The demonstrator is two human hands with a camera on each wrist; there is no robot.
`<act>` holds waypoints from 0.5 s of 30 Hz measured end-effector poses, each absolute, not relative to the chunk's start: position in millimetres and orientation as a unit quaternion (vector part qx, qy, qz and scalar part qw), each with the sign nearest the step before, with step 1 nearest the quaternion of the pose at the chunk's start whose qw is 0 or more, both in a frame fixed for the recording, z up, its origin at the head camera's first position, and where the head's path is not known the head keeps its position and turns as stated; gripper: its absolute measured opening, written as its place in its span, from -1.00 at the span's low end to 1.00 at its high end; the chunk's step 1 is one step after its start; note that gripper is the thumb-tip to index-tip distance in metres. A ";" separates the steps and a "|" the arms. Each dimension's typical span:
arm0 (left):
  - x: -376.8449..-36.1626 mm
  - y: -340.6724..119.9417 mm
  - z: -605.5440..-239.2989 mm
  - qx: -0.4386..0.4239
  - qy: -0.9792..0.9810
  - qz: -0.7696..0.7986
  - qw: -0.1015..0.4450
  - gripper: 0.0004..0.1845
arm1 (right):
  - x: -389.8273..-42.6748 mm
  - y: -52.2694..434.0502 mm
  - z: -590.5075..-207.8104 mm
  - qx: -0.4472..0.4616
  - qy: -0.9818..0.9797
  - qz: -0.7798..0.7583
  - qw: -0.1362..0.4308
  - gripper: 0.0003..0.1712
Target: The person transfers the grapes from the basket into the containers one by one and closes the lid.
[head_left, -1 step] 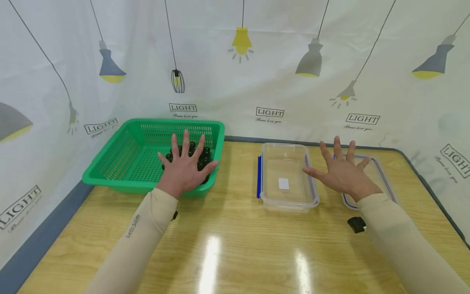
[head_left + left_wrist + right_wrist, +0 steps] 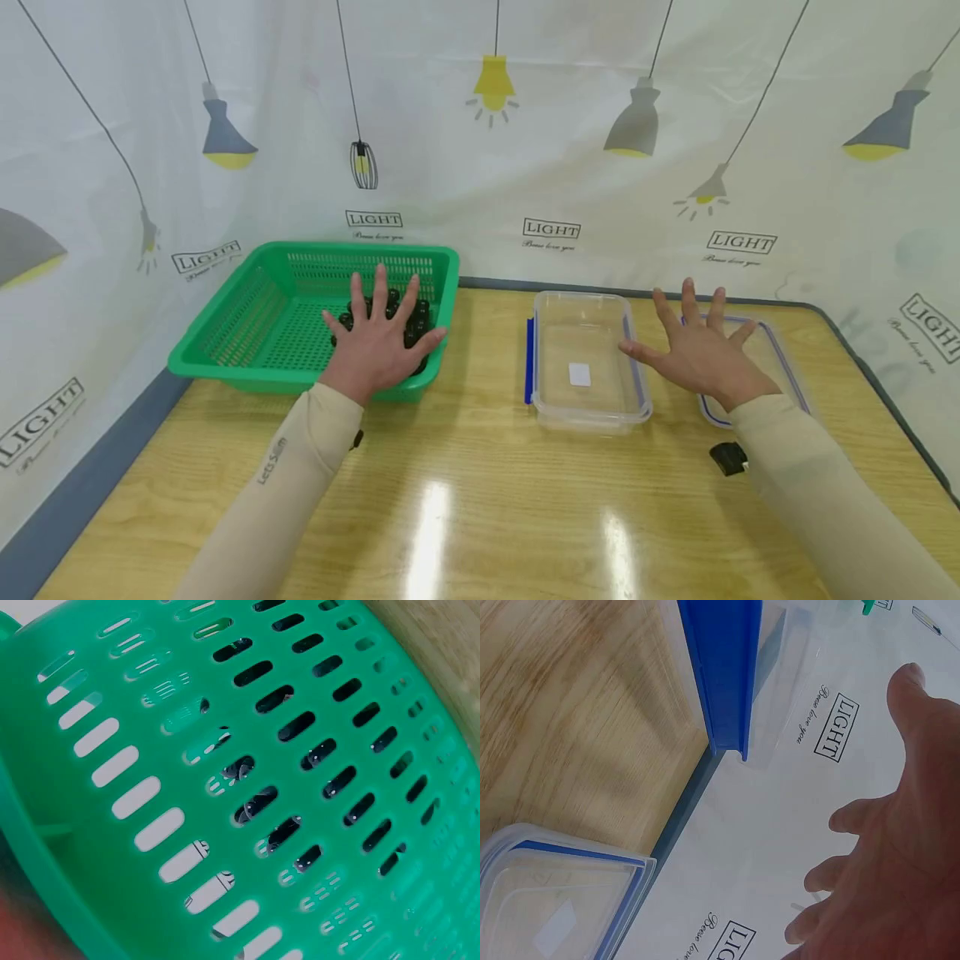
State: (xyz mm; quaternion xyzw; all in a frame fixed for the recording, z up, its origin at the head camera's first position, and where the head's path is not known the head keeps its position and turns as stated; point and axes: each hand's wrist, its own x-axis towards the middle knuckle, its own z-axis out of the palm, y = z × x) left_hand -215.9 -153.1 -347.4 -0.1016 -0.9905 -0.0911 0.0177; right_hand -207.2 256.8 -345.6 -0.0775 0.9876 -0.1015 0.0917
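Here, left of centre in the head view, the left hand [image 2: 378, 346] hovers flat with fingers spread above a heap of small glossy black balls [image 2: 417, 321] in the near right corner of a green slotted plastic basket [image 2: 247, 321]. The right hand [image 2: 697, 350], likewise splayed and holding nothing, hangs between a clear rectangular plastic container with blue clips [image 2: 585, 362] and its clear blue-rimmed lid [image 2: 780, 367] on the wooden desk [image 2: 480, 500]. The balls look light, hard and slippery, likely to roll; pinching one from above between fingertips seems safest.
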 end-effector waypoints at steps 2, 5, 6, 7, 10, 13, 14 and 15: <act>-215.5 -153.5 -347.4 -0.101 -0.990 -0.092 0.018 -0.07 | -207.5 256.8 -346.0 -0.081 0.987 -0.101 0.093 0.22; -214.7 -153.9 -347.2 -0.100 -0.991 -0.092 0.017 -0.07 | -207.6 256.4 -346.5 -0.087 0.987 -0.101 0.093 0.21; -214.4 -154.2 -347.0 -0.100 -0.991 -0.093 0.017 -0.07 | -207.7 256.6 -346.9 -0.089 0.986 -0.101 0.093 0.21; -214.2 -154.4 -346.9 -0.099 -0.990 -0.094 0.018 -0.07 | -207.9 256.9 -347.2 -0.092 0.986 -0.102 0.093 0.20; -214.0 -155.0 -346.8 -0.099 -0.990 -0.097 0.018 -0.08 | -207.8 256.8 -348.0 -0.097 0.985 -0.108 0.091 0.18; -213.7 -155.5 -346.6 -0.100 -0.990 -0.100 0.017 -0.08 | -207.7 257.1 -348.9 -0.102 0.984 -0.116 0.089 0.16; -213.5 -155.7 -346.6 -0.101 -0.990 -0.100 0.016 -0.08 | -207.6 257.1 -349.5 -0.105 0.983 -0.123 0.089 0.15; -213.2 -155.9 -346.5 -0.102 -0.990 -0.100 0.016 -0.08 | -207.6 257.0 -350.2 -0.108 0.981 -0.134 0.088 0.14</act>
